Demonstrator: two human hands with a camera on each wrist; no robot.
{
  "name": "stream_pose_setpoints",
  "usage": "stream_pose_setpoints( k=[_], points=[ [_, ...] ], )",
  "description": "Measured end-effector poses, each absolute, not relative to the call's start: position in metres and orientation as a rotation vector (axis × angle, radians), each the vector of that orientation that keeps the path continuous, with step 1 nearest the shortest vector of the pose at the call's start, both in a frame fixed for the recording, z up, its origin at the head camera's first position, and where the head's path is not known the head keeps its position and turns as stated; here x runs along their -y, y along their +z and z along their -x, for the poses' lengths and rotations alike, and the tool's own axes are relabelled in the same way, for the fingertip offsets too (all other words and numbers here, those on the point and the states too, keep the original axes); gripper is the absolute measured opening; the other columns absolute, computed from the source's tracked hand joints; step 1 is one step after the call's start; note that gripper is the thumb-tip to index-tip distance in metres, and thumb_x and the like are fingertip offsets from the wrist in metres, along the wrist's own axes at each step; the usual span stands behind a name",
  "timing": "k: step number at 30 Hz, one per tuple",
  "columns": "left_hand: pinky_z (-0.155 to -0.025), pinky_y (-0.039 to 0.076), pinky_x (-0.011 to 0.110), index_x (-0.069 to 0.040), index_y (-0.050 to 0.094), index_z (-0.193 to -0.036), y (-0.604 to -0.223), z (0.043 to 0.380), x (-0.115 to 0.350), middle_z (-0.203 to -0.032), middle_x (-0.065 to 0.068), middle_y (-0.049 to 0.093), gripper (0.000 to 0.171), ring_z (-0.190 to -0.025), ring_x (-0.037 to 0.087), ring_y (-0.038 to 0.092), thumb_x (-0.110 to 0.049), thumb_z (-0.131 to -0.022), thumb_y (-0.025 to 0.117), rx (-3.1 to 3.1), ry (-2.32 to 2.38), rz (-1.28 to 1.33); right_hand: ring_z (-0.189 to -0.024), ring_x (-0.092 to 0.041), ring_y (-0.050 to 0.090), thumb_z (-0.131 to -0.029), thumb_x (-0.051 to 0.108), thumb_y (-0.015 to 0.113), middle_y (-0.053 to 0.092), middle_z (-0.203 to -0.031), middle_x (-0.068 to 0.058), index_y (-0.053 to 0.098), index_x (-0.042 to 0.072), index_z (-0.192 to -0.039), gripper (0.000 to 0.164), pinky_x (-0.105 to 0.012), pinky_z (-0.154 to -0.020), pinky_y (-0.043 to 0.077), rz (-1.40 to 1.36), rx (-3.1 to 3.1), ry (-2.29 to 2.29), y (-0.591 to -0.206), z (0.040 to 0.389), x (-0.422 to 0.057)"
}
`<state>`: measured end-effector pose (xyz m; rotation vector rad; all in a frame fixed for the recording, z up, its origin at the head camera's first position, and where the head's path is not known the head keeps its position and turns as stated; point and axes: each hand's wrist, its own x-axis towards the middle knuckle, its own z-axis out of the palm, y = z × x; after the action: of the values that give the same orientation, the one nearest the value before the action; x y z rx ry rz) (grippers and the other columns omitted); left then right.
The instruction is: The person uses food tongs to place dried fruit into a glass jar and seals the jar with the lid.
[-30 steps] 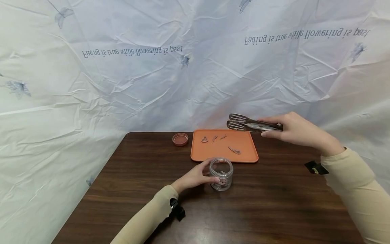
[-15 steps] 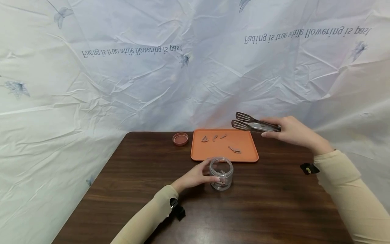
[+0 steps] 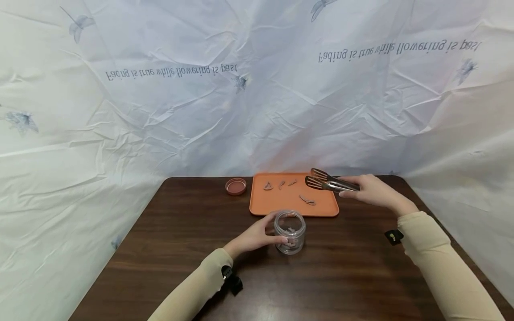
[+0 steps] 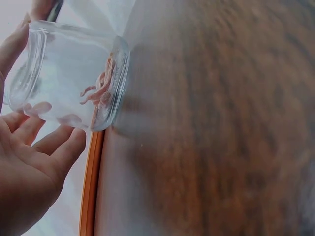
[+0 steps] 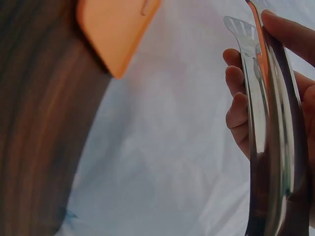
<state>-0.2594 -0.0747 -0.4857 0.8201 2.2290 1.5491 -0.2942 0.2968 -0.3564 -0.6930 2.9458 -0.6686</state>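
My left hand (image 3: 257,234) grips a clear, lidless jar (image 3: 295,243) from its left side, thumb in front and fingers behind. At the jar's bottom lie several small pinkish-brown twisted pieces (image 4: 102,88). In my right hand (image 3: 373,191) is a pair of metal tongs (image 5: 268,128) with slotted ends, held over the right part of the orange tray (image 3: 277,207). The two slotted tips stand slightly apart with nothing visible between them. Several small dried-looking pieces lie on the tray, including a long one (image 3: 307,200) near its middle right.
A reddish-brown lid (image 3: 235,187) lies on the dark wooden table (image 3: 192,223), left of the tray. A white printed sheet (image 3: 180,111) hangs behind the table and along its sides.
My right hand has come down and left with the tongs, from above the tray's back right corner to lower over its right side. The left hand and jar stay in place.
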Motion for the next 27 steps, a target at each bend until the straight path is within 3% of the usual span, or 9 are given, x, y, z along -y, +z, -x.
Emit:
stream_pose_setpoints(
  k=[8, 14, 27],
  points=[
    [-0.099, 0.051, 0.031, -0.039, 0.033, -0.154, -0.484, 0.257, 0.077, -0.150, 0.002, 0.046, 0.077, -0.136, 0.023, 0.049, -0.035, -0.091, 0.078, -2.226, 1.541, -0.793, -0.046, -0.010, 0.029, -0.099, 0.033, 0.067, 0.037, -0.054, 0.006, 0.048, 0.000, -0.148, 0.063, -0.031, -0.052, 0.035, 0.681, -2.876, -0.676, -0.389, 0.303, -0.296],
    [-0.099, 0.051, 0.031, -0.040, 0.034, -0.154, -0.484, 0.258, 0.078, -0.149, -0.002, 0.047, 0.078, -0.136, 0.023, 0.050, -0.036, -0.090, 0.078, -2.229, 1.541, -0.778, -0.046, -0.009, 0.025, -0.097, 0.033, 0.069, 0.033, -0.051, 0.007, 0.049, -0.003, -0.147, 0.064, -0.030, -0.050, 0.033, 0.682, -2.863, -0.673, -0.406, 0.305, -0.295],
    [-0.102, 0.049, 0.031, -0.039, 0.034, -0.154, -0.484, 0.260, 0.077, -0.149, -0.003, 0.046, 0.078, -0.138, 0.020, 0.047, -0.035, -0.091, 0.078, -2.226, 1.537, -0.798, -0.049, -0.010, 0.029, -0.097, 0.024, 0.070, 0.048, -0.059, 0.002, 0.051, -0.007, -0.143, 0.059, -0.030, -0.053, 0.033, 0.691, -2.844, -0.633, -0.424, 0.314, -0.293]
  ],
)
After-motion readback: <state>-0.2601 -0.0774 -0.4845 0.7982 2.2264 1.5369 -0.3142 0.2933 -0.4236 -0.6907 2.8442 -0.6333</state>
